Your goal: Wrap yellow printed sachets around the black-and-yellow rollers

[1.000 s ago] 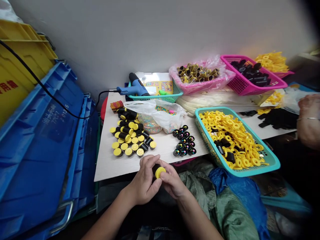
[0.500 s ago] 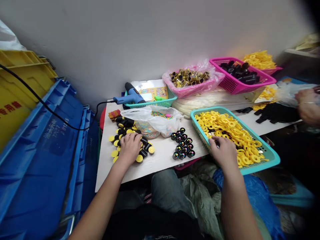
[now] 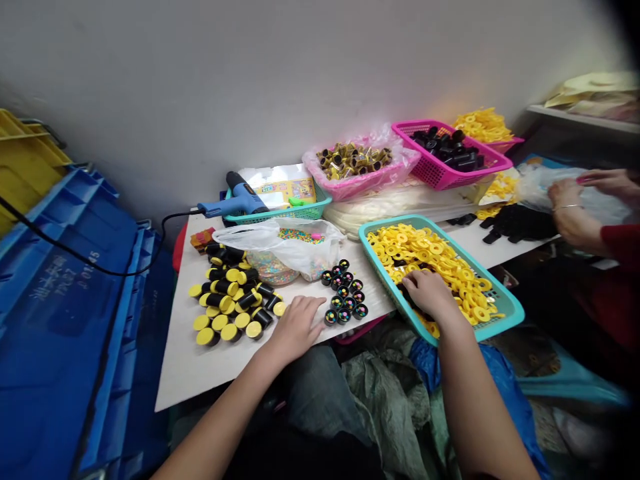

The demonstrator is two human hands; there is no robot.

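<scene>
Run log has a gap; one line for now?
left hand: open, beside cups | right hand: in teal tray, among yellow rings

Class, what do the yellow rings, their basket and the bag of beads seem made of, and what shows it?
Yellow rings: probably plastic, slightly glossy, evenly coloured and alike.
Basket: likely plastic, satin, with regular moulded holes.
Bag: probably thin plastic film, creased and see-through.

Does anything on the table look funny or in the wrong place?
Maybe the blue corded tool: it lies slantwise over the left end of the small teal basket, its handle poking out past the rim. Nothing else clearly stands out.
</scene>
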